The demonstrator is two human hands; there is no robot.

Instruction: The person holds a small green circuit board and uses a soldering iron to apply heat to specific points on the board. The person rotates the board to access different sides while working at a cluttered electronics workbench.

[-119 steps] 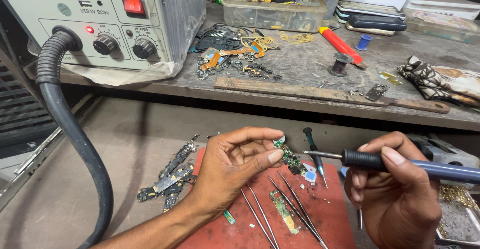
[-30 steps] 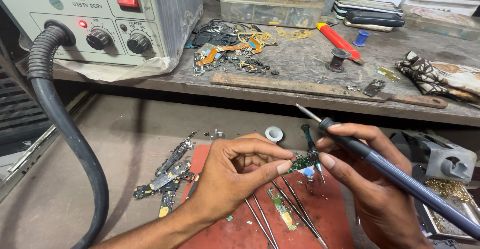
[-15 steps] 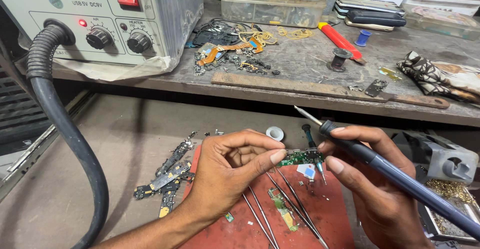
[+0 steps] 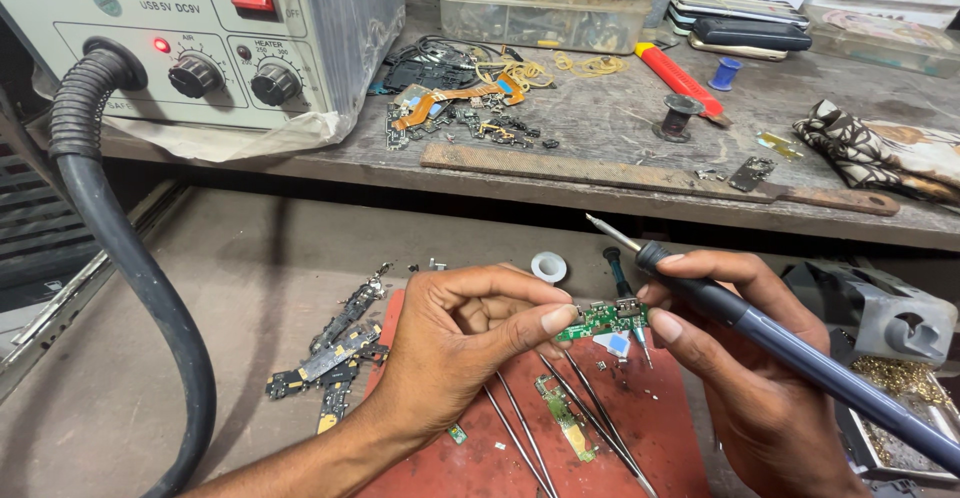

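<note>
Fingers of both hands hide the ends of the small green board.

Two bare hands, left hand with forearm uncovered at lower left of frame, right hand at lower right, no sleeves, gloves, rings or wristwear visible, fingernails short

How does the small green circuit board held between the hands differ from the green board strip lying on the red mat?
The small green circuit board is held up off the mat, pinched by the left hand and touched by the right hand; the green board strip lies flat on the red mat, untouched. The held board sits roughly level and looks broader; the strip runs diagonally and is narrower, with a yellowish end. Both are small green boards.
</note>
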